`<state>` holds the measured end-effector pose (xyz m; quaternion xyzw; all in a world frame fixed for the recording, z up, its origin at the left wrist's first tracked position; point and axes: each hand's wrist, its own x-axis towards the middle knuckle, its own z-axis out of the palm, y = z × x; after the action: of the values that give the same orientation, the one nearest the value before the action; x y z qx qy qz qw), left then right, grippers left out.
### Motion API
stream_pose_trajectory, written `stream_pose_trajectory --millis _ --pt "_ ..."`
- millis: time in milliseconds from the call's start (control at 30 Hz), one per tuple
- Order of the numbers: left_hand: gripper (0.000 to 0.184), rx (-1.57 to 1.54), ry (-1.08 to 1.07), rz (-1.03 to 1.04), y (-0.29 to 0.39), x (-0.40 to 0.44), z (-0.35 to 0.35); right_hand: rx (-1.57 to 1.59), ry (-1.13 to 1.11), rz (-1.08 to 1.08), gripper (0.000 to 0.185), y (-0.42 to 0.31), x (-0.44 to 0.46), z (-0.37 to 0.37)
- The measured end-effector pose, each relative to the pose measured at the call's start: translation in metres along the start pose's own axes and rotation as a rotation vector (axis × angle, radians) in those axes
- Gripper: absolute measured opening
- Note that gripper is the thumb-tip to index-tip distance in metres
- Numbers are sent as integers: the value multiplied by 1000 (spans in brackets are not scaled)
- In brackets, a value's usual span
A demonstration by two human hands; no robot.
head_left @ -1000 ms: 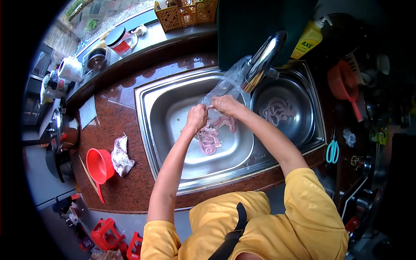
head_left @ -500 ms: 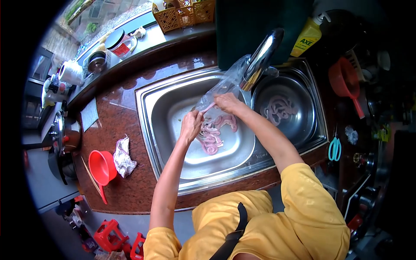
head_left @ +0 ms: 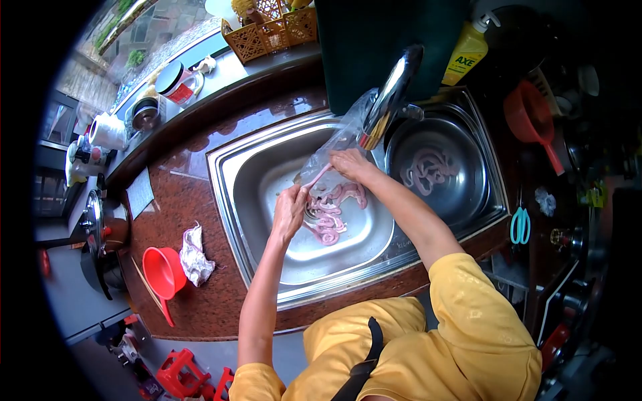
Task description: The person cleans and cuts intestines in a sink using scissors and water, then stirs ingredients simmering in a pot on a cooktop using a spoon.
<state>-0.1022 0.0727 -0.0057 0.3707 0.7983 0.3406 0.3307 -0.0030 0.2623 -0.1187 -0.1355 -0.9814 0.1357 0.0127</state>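
Observation:
A strip of pale pink intestine (head_left: 319, 176) is stretched between my two hands above the left sink basin (head_left: 261, 194). My left hand (head_left: 289, 209) pinches its lower end, and my right hand (head_left: 350, 165) grips the upper end near the tap. More pink intestine (head_left: 328, 220) lies coiled on the basin floor below my hands. Just behind them a clear plastic bag (head_left: 338, 142) hangs by the chrome tap (head_left: 394, 93). Further pieces of intestine (head_left: 431, 170) rest in the round metal bowl (head_left: 468, 194) to the right.
On the left counter are a red dipper (head_left: 164, 273) and a crumpled cloth (head_left: 196, 255). Right of the sink lie blue-handled scissors (head_left: 519, 226) and another red dipper (head_left: 529, 113). A yellow AXE bottle (head_left: 466, 53) stands behind.
My left hand has drawn slightly down and away from my right hand, so more of the intestine strip shows between them. The whole view has shifted a little.

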Motion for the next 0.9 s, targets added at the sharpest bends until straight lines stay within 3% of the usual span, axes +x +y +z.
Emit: stream_pose_trajectory --millis 467,567,600,700,800,900 --pt "29 -262 -51 -76 11 -17 -30 76 -114 115 14 11 -12 2" --pt "29 -321 -61 -95 10 -20 -24 185 107 71 19 -14 -29 -25" --pt "29 -337 -43 -142 12 -23 -21 153 306 -4 14 -15 -34 -15" --pt "28 -321 -26 -170 9 -29 -18 475 282 195 20 -48 -66 -32" --pt "27 -346 -6 -165 -1 -39 -7 1037 106 645 15 -88 -98 -31" --pt "25 -352 -30 -169 -9 -51 13 1821 -96 835 27 -116 -113 -33"
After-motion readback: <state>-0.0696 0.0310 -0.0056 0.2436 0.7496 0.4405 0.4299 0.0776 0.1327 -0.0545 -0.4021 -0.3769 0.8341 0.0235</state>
